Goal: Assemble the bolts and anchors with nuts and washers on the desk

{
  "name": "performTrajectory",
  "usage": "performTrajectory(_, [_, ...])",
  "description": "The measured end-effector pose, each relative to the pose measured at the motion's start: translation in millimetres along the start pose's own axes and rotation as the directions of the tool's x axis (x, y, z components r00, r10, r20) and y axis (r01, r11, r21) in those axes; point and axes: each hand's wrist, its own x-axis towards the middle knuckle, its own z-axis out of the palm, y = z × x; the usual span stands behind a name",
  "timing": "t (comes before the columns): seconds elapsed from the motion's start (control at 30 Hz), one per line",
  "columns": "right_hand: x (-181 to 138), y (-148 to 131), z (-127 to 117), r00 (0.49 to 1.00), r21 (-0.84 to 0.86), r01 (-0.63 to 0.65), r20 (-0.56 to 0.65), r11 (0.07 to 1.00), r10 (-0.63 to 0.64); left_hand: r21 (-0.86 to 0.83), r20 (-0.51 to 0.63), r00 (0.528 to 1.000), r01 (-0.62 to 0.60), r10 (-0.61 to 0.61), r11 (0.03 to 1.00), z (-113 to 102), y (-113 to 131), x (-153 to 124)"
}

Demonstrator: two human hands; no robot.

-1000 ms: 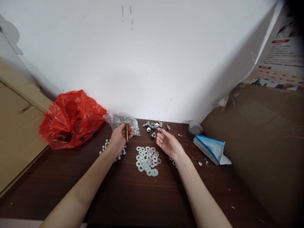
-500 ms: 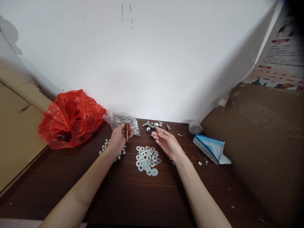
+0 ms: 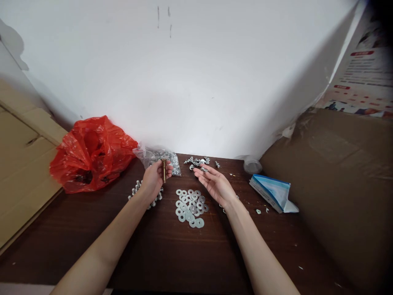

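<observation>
My left hand (image 3: pixel 154 178) is closed around a brass-coloured expansion bolt (image 3: pixel 164 171), held upright with its head at the top. My right hand (image 3: pixel 215 184), palm turned up, holds a small silver screw (image 3: pixel 204 169) between thumb and fingers; its exact form is hard to make out. Just beyond those fingertips lies a pile of silver screws (image 3: pixel 196 162). Flat washers (image 3: pixel 190 207) are spread on the table between my two forearms. A group of silver bolts (image 3: pixel 136 187) shows partly from under my left wrist, and small metal pieces (image 3: pixel 222 209) lie partly hidden by my right wrist.
A red plastic bag (image 3: pixel 92 155) sits at the left, beside a clear bag of hardware (image 3: pixel 172 159). To the right are a round clear container (image 3: pixel 252 165) and a blue-and-white packet (image 3: pixel 272 192). Cardboard boxes (image 3: pixel 337 176) flank the dark table (image 3: pixel 172 258); a white wall stands behind.
The fingers of my right hand have shifted slightly left, and the small screw in them has turned and moved a little. My left hand with the expansion bolt has stayed in place.
</observation>
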Motion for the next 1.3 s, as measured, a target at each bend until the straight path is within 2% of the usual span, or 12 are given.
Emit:
performTrajectory(0.23, [-1.0,-0.6,1.3,0.999,-0.019,0.013,-0.029,1.0,-0.014,0.002,-0.004,1.0,0.001,-0.001,1.0,1.1,2.1,-1.1])
performTrajectory(0.5, [-4.6,-2.6,2.8,1.0,-0.119,0.002,-0.008,0.993,-0.003,0.006,-0.013,1.0,-0.003,0.003,1.0,2.0,2.8,-1.7])
performTrajectory(1.03, [0.9,2.9,-4.0,0.999,-0.141,-0.004,-0.048,0.99,-0.003,0.01,-0.008,1.0,-0.003,0.003,1.0,-0.1,1.7,-0.5])
performTrajectory(1.2, [0.2,2.2,-1.4,0.998,-0.182,0.052,-0.03,0.982,-0.059,0.005,-0.01,1.0,0.0,0.0,1.0,-0.5,1.2,0.4])
performTrajectory(1.3, [1.1,3.8,-1.4,0.991,-0.326,0.123,-0.017,0.937,-0.136,0.004,-0.011,1.0,0.004,-0.004,1.0,-0.2,1.2,0.7])
